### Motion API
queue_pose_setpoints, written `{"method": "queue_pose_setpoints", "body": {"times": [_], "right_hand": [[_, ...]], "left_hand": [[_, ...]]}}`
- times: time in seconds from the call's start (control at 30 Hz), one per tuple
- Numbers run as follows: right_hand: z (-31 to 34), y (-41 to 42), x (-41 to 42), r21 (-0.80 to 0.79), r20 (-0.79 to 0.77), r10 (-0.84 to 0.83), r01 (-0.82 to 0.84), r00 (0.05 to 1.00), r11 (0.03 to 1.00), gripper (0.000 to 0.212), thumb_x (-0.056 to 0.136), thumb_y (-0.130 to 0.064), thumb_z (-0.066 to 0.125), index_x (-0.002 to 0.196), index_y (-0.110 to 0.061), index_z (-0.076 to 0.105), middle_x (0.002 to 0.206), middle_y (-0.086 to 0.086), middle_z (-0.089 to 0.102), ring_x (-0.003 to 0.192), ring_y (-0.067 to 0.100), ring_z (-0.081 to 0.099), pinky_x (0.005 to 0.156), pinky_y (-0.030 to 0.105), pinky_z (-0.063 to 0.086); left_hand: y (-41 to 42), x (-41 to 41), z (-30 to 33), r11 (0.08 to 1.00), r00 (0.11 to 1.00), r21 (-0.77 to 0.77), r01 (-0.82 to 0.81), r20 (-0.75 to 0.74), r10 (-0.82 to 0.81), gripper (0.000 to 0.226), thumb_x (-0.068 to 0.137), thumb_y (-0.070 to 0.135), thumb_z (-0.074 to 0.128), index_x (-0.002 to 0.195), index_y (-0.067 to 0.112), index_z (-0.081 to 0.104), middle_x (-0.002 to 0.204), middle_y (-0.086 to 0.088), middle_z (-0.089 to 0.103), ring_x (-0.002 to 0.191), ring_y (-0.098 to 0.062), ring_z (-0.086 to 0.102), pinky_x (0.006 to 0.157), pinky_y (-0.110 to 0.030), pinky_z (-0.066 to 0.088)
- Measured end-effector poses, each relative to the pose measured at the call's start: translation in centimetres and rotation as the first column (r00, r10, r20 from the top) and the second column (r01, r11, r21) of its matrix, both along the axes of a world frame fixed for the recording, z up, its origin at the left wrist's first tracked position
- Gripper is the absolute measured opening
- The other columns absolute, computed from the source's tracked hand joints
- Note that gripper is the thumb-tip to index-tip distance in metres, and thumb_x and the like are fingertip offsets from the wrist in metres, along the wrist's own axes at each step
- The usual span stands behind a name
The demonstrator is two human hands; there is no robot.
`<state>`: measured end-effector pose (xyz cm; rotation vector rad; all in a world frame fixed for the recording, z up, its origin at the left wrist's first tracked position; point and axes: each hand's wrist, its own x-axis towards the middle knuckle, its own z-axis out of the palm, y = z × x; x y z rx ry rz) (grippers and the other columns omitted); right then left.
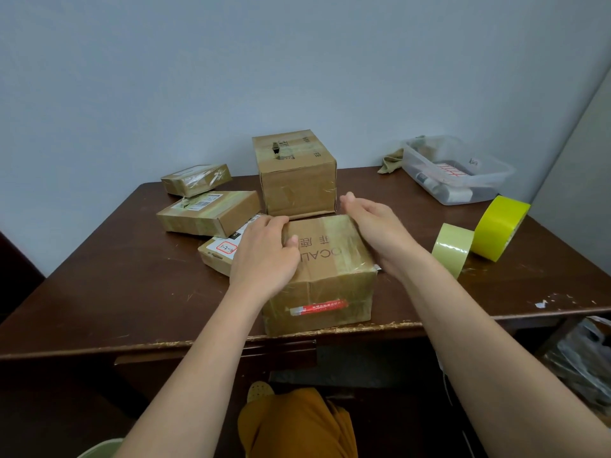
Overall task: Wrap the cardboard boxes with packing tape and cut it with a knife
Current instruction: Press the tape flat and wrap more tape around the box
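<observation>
Table surface, dark brown and worn along its near edge, fills the middle of the frame and carries everything else. At centre, close to that near edge, a cardboard box with glossy tape across its top and a red label on its front face is bracketed by both hands. A taller box is seen just behind it, and three flatter parcels are grouped at centre left. A clear plastic tub sits at upper right, with a crumpled cloth beside it.

Two tape rolls stand on edge at right of the box: a bright yellow roll and, touching it, a paler roll. A small metallic tip shows under the right wrist; whether it is the knife cannot be told.

The left hand is laid on the box's top left corner, fingers bent over the far edge and thumb on the top, so the box is held. The right hand is set along the right side with fingers straight and relaxed, gripping nothing.

The box appears ready to be turned or steadied. It is best kept square and flat while a fresh face is presented, and the paler roll should be fetched only once the box is firmly pinned by one hand.
</observation>
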<state>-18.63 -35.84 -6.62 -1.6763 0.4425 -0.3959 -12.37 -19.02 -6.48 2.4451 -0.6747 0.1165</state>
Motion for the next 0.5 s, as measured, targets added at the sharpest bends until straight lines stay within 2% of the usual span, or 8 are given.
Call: {"method": "queue_pose_setpoints", "body": {"times": [0.07, 0.13, 0.17, 0.23, 0.3, 0.37, 0.43, 0.5], "right_hand": [[-0.5, 0.8, 0.0, -0.127, -0.085, 0.071, -0.082, 0.994, 0.988, 0.055, 0.102, -0.049, 0.043, 0.150, -0.022, 0.041, 0.150, -0.005, 0.047, 0.136, 0.015, 0.046, 0.115, 0.042, 0.036], [-0.7, 0.8, 0.1, -0.173, -0.114, 0.091, -0.110, 0.989, 0.979, 0.054, 0.105, -0.040, 0.041, 0.155, -0.024, 0.030, 0.153, -0.001, 0.043, 0.137, 0.017, 0.044, 0.114, 0.039, 0.037], [-0.6, 0.6, 0.0, -0.170, -0.127, 0.104, -0.125, 0.986, 0.978, 0.051, 0.106, -0.036, 0.041, 0.154, -0.024, 0.030, 0.150, 0.001, 0.046, 0.133, 0.017, 0.048, 0.110, 0.037, 0.041], [-0.5, 0.5, -0.1, -0.133, -0.131, 0.131, -0.148, 0.983, 0.980, 0.042, 0.106, -0.030, 0.041, 0.148, -0.023, 0.039, 0.141, 0.003, 0.053, 0.119, 0.014, 0.058, 0.091, 0.024, 0.051], [-0.3, 0.9, -0.1, -0.152, -0.114, 0.103, -0.120, 0.988, 0.981, 0.032, 0.106, -0.027, 0.042, 0.136, -0.023, 0.049, 0.133, 0.004, 0.056, 0.110, 0.013, 0.060, 0.077, 0.016, 0.050], [0.0, 1.2, -0.1, -0.411, -0.164, 0.034, -0.100, 0.986, 0.906, 0.035, 0.105, -0.031, 0.040, 0.137, -0.021, 0.049, 0.136, 0.006, 0.050, 0.119, 0.019, 0.054, 0.091, 0.024, 0.045], [0.4, 1.9, -0.5, -0.668, -0.249, -0.063, -0.125, 0.966, 0.734, 0.046, 0.105, -0.039, 0.034, 0.145, -0.017, 0.042, 0.141, 0.009, 0.041, 0.127, 0.026, 0.046, 0.102, 0.038, 0.041], [0.5, 2.9, -1.3, -0.744, -0.293, -0.095, -0.164, 0.951, 0.647, 0.058, 0.103, -0.047, 0.033, 0.151, -0.015, 0.029, 0.149, 0.012, 0.030, 0.134, 0.031, 0.040, 0.101, 0.046, 0.041]], "left_hand": [[-0.1, 0.1, 0.0, 1.000, 1.000, 0.005, -0.001, 0.005, 0.001, 0.043, 0.101, 0.031, 0.046, 0.143, 0.023, 0.046, 0.142, 0.004, 0.046, 0.134, -0.018, 0.038, 0.100, -0.036, 0.036], [-0.2, 0.2, 0.1, 1.000, 1.000, 0.010, -0.001, -0.004, 0.001, 0.044, 0.101, 0.031, 0.046, 0.143, 0.023, 0.046, 0.142, 0.004, 0.045, 0.134, -0.018, 0.039, 0.098, -0.035, 0.036], [-0.2, 0.2, 0.1, 1.000, 1.000, 0.008, -0.003, -0.015, 0.003, 0.044, 0.100, 0.031, 0.047, 0.143, 0.023, 0.046, 0.142, 0.004, 0.045, 0.133, -0.019, 0.040, 0.097, -0.034, 0.035], [-0.2, 0.3, 0.1, 1.000, 0.999, -0.011, -0.012, -0.037, 0.012, 0.044, 0.100, 0.031, 0.049, 0.143, 0.023, 0.047, 0.142, 0.004, 0.045, 0.132, -0.019, 0.042, 0.092, -0.031, 0.033], [-0.2, 0.3, 0.2, 0.999, 0.998, -0.040, -0.019, -0.053, 0.017, 0.044, 0.099, 0.031, 0.051, 0.143, 0.023, 0.048, 0.142, 0.004, 0.045, 0.130, -0.019, 0.043, 0.088, -0.029, 0.030], [-0.2, 0.2, 0.2, 0.998, 0.997, -0.063, -0.023, -0.069, 0.018, 0.045, 0.099, 0.032, 0.052, 0.142, 0.024, 0.049, 0.142, 0.004, 0.044, 0.129, -0.019, 0.044, 0.087, -0.027, 0.030], [-0.1, 0.0, 0.2, 0.994, 0.994, -0.106, -0.033, -0.105, 0.022, 0.045, 0.097, 0.033, 0.056, 0.141, 0.026, 0.050, 0.141, 0.002, 0.040, 0.128, -0.020, 0.046, 0.088, -0.028, 0.032], [0.0, -0.2, 0.2, 0.981, 0.984, -0.185, -0.059, -0.174, 0.026, 0.048, 0.094, 0.034, 0.061, 0.140, 0.026, 0.050, 0.140, 0.000, 0.036, 0.126, -0.022, 0.047, 0.093, -0.030, 0.037]]}}
